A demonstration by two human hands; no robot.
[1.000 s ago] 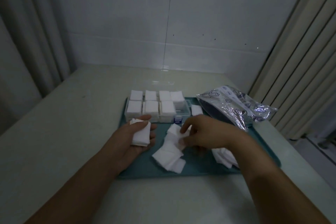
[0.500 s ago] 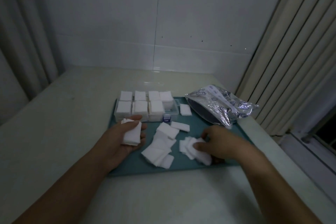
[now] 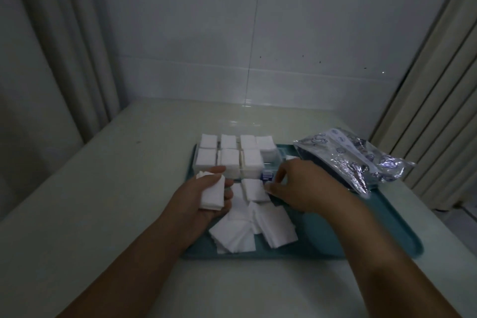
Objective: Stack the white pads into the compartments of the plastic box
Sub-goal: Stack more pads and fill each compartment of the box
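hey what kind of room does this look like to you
Probably a clinic or care supply room, though that's a guess: glossy white wall tiles, a teal plastic tray of loose white square pads, and a crinkled silver foil pouch on a pale countertop.

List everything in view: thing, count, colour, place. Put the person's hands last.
plastic box: one, clear, far left of tray, compartments stacked with white pads
loose pads: a pile, white, near part of tray
tray: one, teal, on table
foil bag: one, silver, tray's far right corner
table: one, pale
curtains: pale, both sides
left hand: holds a small pad stack
right hand: fingertips at a loose pad near the box
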